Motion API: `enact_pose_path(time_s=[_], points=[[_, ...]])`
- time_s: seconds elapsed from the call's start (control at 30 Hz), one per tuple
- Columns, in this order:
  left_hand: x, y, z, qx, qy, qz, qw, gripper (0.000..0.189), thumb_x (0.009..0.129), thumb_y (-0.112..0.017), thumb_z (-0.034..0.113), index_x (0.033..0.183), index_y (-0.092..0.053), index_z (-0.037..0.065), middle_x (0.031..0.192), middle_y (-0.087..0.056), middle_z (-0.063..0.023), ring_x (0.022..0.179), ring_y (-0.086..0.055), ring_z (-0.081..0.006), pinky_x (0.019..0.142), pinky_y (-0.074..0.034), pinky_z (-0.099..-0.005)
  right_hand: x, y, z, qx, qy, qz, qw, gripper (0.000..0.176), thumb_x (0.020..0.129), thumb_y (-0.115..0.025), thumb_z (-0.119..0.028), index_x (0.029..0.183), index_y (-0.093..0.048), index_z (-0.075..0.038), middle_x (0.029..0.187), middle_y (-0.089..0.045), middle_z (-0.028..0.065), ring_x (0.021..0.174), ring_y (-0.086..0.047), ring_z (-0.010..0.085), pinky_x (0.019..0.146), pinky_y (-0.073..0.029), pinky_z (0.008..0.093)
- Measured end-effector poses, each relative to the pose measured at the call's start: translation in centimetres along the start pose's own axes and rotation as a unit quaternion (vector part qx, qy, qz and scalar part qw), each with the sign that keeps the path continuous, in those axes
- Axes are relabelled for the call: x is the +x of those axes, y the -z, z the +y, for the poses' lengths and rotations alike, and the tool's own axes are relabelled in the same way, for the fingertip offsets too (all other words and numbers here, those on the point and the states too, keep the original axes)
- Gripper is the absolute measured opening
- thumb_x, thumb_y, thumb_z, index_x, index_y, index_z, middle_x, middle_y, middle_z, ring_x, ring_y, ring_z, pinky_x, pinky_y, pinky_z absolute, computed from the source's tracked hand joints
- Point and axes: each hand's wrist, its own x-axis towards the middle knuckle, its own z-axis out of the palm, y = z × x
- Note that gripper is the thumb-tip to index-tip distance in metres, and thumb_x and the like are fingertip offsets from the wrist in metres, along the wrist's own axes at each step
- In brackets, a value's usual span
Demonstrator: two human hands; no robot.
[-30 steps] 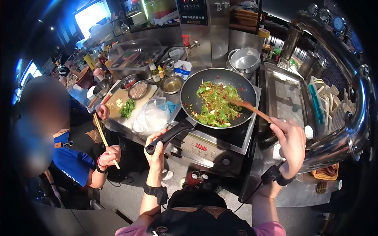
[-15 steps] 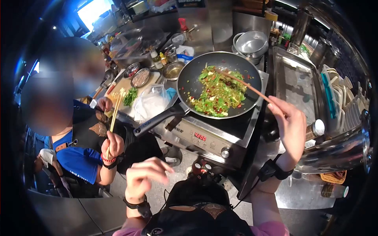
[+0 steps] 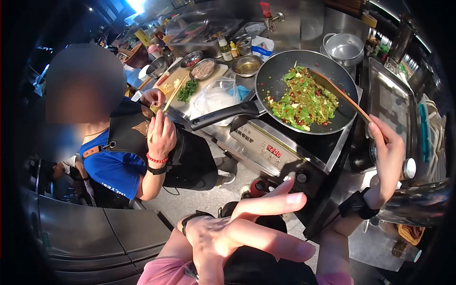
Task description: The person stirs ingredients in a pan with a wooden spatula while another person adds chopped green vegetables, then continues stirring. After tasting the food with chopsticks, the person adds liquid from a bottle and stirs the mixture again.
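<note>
Kitchen hob (image 3: pixel 311 144): round dark pan (image 3: pixel 280 71), chopped greens (image 3: pixel 301 99) inside, flecked red.

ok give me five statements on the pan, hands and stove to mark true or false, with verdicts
1. The right hand holds a wooden spatula. True.
2. The left hand grips the pan handle. False: it is apart from the handle, fingers spread.
3. The stove display reads 4200. True.
4. The co-worker holds a knife. False: they hold chopsticks.
5. The pan contains leafy greens. True.
</note>
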Motion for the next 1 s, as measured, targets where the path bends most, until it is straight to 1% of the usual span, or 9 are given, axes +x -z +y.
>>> enact_pose_path(time_s=[0.23, 0.33, 0.57, 0.67, 0.73, 0.83, 0.9, 0.93, 1.0], points=[[0.2, 0.0, -0.5, 0.002, -0.003, -0.008, 1.0, 0.018, 0.085, -0.071, 0.032, 0.089, -0.074, 0.015, 0.112, -0.062, -0.0104, 0.127, -0.051, -0.0365, 0.114, -0.027, -0.065, 0.3, 0.4, -0.5, 0.029, -0.047, -0.016, 0.998, 0.032, 0.098, -0.068, -0.023, 0.118, -0.072, 0.002, 0.081, -0.066, -0.0007, 0.066, -0.048, 0.004, 0.058, -0.036, 0.0209], [0.2, 0.1, -0.7, 0.007, -0.005, -0.008, 1.0, 0.017, 0.082, -0.074, 0.03, 0.088, -0.075, 0.015, 0.112, -0.063, -0.0102, 0.126, -0.051, -0.0366, 0.114, -0.028, -0.0643, 0.7, -0.3, 0.9, 0.135, -0.032, -0.007, 0.99, 0.03, 0.099, -0.067, -0.023, 0.113, -0.073, 0.003, 0.071, -0.057, -0.0014, 0.058, -0.045, 0.0046, 0.052, -0.033, 0.0224], [-0.1, 0.6, -1.2, 0.042, -0.023, -0.015, 0.999, 0.017, 0.076, -0.082, 0.026, 0.087, -0.076, 0.014, 0.112, -0.064, -0.0099, 0.125, -0.052, -0.037, 0.114, -0.028, -0.0626, 1.2, 0.2, 2.8, 0.215, -0.083, -0.029, 0.973, 0.033, 0.101, -0.064, -0.027, 0.107, -0.073, 0.005, 0.068, -0.058, -0.0013, 0.054, -0.045, 0.0047, 0.049, -0.027, 0.0219], [0.1, 2.2, -1.4, 0.143, -0.044, -0.003, 0.989, 0.019, 0.073, -0.085, 0.024, 0.086, -0.076, 0.014, 0.112, -0.064, -0.0098, 0.124, -0.053, -0.0372, 0.114, -0.028, -0.0619, 1.3, 0.4, 3.3, 0.252, -0.102, -0.045, 0.961, 0.035, 0.101, -0.064, -0.028, 0.107, -0.073, 0.005, 0.069, -0.06, -0.0001, 0.051, -0.045, 0.0051, 0.047, -0.028, 0.0208], [0.5, 3.8, -2.1, 0.319, -0.061, 0.049, 0.945, 0.02, 0.071, -0.087, 0.023, 0.086, -0.076, 0.014, 0.112, -0.065, -0.0097, 0.124, -0.053, -0.0373, 0.114, -0.028, -0.0614, 1.4, 0.8, 3.5, 0.264, -0.102, -0.055, 0.957, 0.036, 0.101, -0.065, -0.03, 0.108, -0.073, 0.004, 0.069, -0.061, 0.0002, 0.05, -0.045, 0.0052, 0.046, -0.029, 0.0198], [1.1, 5.9, -5.1, 0.584, -0.009, 0.156, 0.797, 0.019, 0.07, -0.087, 0.019, 0.083, -0.074, 0.013, 0.096, -0.057, -0.0052, 0.103, -0.055, -0.0287, 0.104, -0.036, -0.0538, 1.0, 0.6, 2.6, 0.263, -0.105, -0.046, 0.958, 0.036, 0.1, -0.065, -0.032, 0.108, -0.074, 0.002, 0.068, -0.063, 0.0003, 0.046, -0.047, 0.0046, 0.042, -0.026, 0.0187], [1.3, 7.1, -6.3, 0.662, -0.011, 0.164, 0.731, 0.017, 0.07, -0.085, 0.01, 0.084, -0.075, 0.012, 0.095, -0.054, -0.005, 0.099, -0.05, -0.0262, 0.089, -0.04, -0.0414, 0.8, 0.6, 2.0, 0.277, -0.088, -0.073, 0.954, 0.035, 0.1, -0.065, -0.032, 0.106, -0.074, 0.002, 0.067, -0.064, 0.0007, 0.045, -0.048, 0.0043, 0.04, -0.025, 0.0189], [1.2, 7.5, -6.6, 0.656, 0.006, 0.175, 0.734, 0.015, 0.075, -0.084, 0.018, 0.086, -0.073, 0.015, 0.102, -0.056, -0.003, 0.108, -0.052, -0.0273, 0.106, -0.028, -0.0513, 0.6, 0.6, 1.7, 0.282, -0.082, -0.087, 0.952, 0.036, 0.1, -0.065, -0.032, 0.106, -0.074, 0.002, 0.066, -0.064, 0.001, 0.045, -0.048, 0.0043, 0.04, -0.025, 0.019], [1.3, 8.0, -6.6, 0.678, 0.016, 0.176, 0.713, 0.016, 0.075, -0.084, 0.016, 0.087, -0.075, 0.016, 0.1, -0.056, -0.0028, 0.108, -0.051, -0.0252, 0.103, -0.028, -0.048, 0.3, 0.3, 1.0, 0.294, -0.078, -0.107, 0.947, 0.035, 0.1, -0.065, -0.03, 0.106, -0.073, 0.004, 0.066, -0.064, 0.0018, 0.046, -0.049, 0.0045, 0.04, -0.025, 0.0193]])
